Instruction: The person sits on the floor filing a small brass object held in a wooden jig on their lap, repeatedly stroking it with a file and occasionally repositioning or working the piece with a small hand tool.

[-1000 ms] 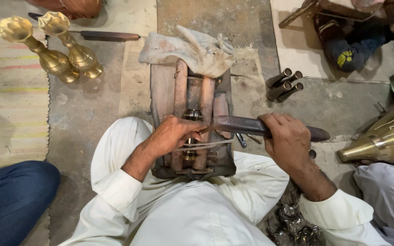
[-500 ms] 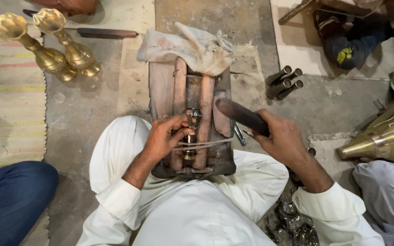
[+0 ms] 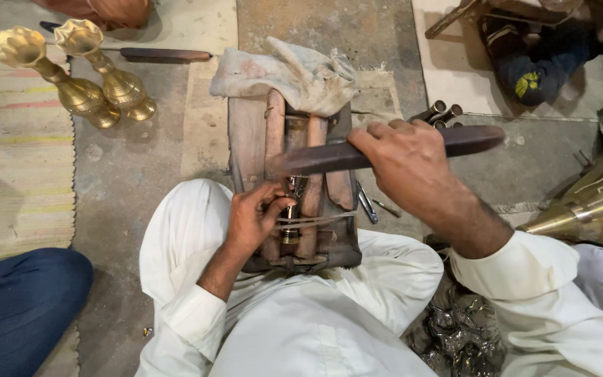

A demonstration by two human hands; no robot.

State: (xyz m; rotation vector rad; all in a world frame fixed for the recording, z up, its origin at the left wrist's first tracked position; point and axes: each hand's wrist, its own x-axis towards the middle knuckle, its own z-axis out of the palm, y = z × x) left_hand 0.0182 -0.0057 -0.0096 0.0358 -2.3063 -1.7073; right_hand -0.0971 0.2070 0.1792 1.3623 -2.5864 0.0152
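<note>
- Left hand (image 3: 254, 218): fingers curled and pinched on a small brass piece (image 3: 293, 202) that stands upright in the wooden block (image 3: 294, 188); the wrist lies over the person's left thigh, sleeve white.
- Right hand (image 3: 410, 164): closed in a full fist around a long dark bar (image 3: 385, 150); the bar lies nearly level across the top of the block, its blunt end just above the brass piece, its other end pointing to the right edge of the floor area.
- Brass piece: seated between the wooden ribs of the block, near the block's middle; a thin cord (image 3: 315, 220) crosses the block just below it.
- Wooden block: set on the concrete floor (image 3: 134, 174) between the person's knees; a crumpled grey cloth (image 3: 287, 73) covers its far end.
- Beside the block, to the right: small metal tools (image 3: 368, 204) on the floor; beyond them, dark tubes (image 3: 441, 112).
- Far left corner: two brass stands (image 3: 78, 77) touching at the bases, at the edge of a striped mat (image 3: 15, 174); a long dark tool (image 3: 162, 54) behind them.
- Right edge: a large brass cone (image 3: 587, 209).
- Lower left: another person's blue-clad knee (image 3: 15, 307).
</note>
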